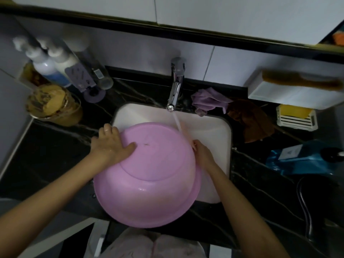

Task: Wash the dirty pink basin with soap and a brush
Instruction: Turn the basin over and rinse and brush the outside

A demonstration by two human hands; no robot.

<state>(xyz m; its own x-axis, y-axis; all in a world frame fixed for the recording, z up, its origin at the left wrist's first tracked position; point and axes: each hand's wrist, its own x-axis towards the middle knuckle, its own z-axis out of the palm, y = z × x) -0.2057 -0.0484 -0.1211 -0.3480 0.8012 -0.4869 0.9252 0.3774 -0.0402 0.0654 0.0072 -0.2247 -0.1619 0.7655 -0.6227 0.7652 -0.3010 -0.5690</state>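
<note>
Pink basin: turned bottom-up and tilted over the white sink, near rim hanging past the counter edge; likely held this way so the water sheets off the outside.
Left hand: fingers curve round the left wall, thumb pressed flat on the base, steadying the tilt.
Right hand: grips the right rim just where the water lands; fingertips hidden behind the rim.
Tap: running, its stream strikes the basin's upper right edge.
Dirt: a small dark streak on the base.
Basin contents: inside faces away, cannot tell.
Soap rack: holds a yellow bar, untouched.
Brush: lies on a white box, well apart; scrubbing looks not yet begun.
</note>
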